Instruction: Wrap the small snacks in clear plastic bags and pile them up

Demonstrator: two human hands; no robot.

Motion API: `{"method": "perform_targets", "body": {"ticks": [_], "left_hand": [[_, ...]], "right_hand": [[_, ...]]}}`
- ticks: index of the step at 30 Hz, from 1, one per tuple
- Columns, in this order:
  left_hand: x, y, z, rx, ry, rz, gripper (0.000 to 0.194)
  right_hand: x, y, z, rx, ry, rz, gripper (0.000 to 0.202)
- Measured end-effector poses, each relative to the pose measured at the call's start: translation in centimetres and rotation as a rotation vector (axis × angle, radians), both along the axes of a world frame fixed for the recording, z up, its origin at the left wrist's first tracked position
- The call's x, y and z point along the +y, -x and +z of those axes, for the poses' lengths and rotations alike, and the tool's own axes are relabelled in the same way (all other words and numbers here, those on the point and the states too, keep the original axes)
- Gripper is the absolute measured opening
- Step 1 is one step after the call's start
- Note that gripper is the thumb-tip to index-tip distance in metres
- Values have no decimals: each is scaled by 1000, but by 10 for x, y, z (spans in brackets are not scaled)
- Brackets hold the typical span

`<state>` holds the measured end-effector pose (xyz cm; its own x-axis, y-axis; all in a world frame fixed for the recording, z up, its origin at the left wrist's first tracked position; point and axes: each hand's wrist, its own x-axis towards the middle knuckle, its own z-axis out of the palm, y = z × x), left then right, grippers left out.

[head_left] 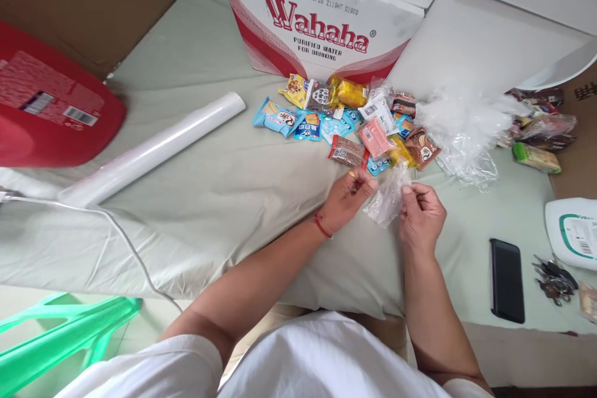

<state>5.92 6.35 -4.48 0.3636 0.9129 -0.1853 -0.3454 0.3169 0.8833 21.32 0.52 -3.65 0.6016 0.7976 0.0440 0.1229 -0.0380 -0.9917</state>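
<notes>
Across the bottom of the frame, the person's white shirt (326,354) is facing the near edge of a desk (261,199), while a green plastic stool (69,336) is standing on a pale floor at lower left. A light green cloth is covering the desk, creasing softly and hanging over its front edge, where a white cable (109,216) is trailing down. At lower right, a dark phone (507,280) is lying beside a bunch of keys (555,280).

Right of centre, the right hand (407,189) is pinching a clear plastic bag (385,202) between thumb and finger, just above the cloth. The left hand (370,183) is holding its fingertips together at the bag's left side; whether they are gripping the film, I cannot tell.

Just beyond, wrapped snacks (347,150) are lying heaped, with crumpled clear plastic (466,124) spreading on their right. A white roll (163,146) is slanting across the left half, near a red container (51,99). Farther back, a Wahaha water carton (321,18) is standing at top centre, and a brown panel (93,0) is closing off the upper left.
</notes>
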Motion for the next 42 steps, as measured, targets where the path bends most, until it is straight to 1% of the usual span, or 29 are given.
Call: {"method": "perform_targets", "body": {"ticks": [2,3,4,5,6,8,10,12,14,15,17,18,19,21,22,24,25,26,28,30,31,34,36,37,39,40,42], "left_hand": [[-4,-1,1,44,-128,-107,45],[-5,-2,1,41,-179,-128,45],[-5,-2,-1,24,-194,-135,45],[-4,-3,-2,-2,-191,-137,44],[-2,-3,-4,-33,-179,-131,43],[3,-1,-8,-103,-127,-86,44],[10,1,-9,-192,-20,-50,46],[15,4,-8,-286,106,-26,50],[20,6,-6,-308,193,8,51],[21,6,-5,-290,209,40,50],[23,5,-5,-229,192,113,47],[23,4,-5,-203,167,143,45],[23,3,-6,-184,139,164,44],[21,0,-9,-156,101,187,41],[20,-2,-10,-139,93,205,39],[17,-5,-13,-85,80,265,37],[17,-6,-14,-52,69,300,35],[16,-7,-15,-23,59,330,34],[16,-7,-16,-8,60,344,31],[15,-7,-17,-86,93,301,30],[15,-7,-17,-142,107,266,31],[12,-6,-15,-261,66,150,35],[8,-4,-12,-285,23,56,38],[6,-3,-9,-293,23,10,40],[4,0,-5,-294,57,-50,45],[3,0,-3,-284,74,-51,50],[4,-1,-1,-226,69,6,53]], "right_hand": [[-3,3,-2,4,42,189,33],[-5,5,-3,33,63,283,32],[-5,6,-4,74,72,339,30],[-5,6,-4,122,64,344,28],[-4,4,-4,174,42,310,27],[1,-2,-3,276,-36,197,29],[6,-10,0,352,-111,121,33],[10,-18,3,379,-140,91,36],[13,-23,5,377,-90,79,39],[13,-24,5,378,-46,73,41],[13,-24,7,386,23,46,43],[12,-22,9,379,25,21,43],[10,-20,11,359,-5,-9,41],[4,-14,16,281,-128,-50,35],[0,-10,19,224,-198,-47,33],[-9,-2,24,86,-283,20,34],[-13,2,25,-1,-267,76,38],[-15,5,26,-102,-207,135,41],[-17,9,24,-303,-23,198,42],[-12,11,21,-402,119,181,43],[-9,10,19,-384,147,170,47],[3,7,15,-180,154,191,57],[8,4,14,-145,146,185,53],[10,3,14,-185,138,166,49],[13,1,17,-337,114,144,36],[14,0,18,-420,99,159,31],[13,0,22,-556,72,234,25]]}}
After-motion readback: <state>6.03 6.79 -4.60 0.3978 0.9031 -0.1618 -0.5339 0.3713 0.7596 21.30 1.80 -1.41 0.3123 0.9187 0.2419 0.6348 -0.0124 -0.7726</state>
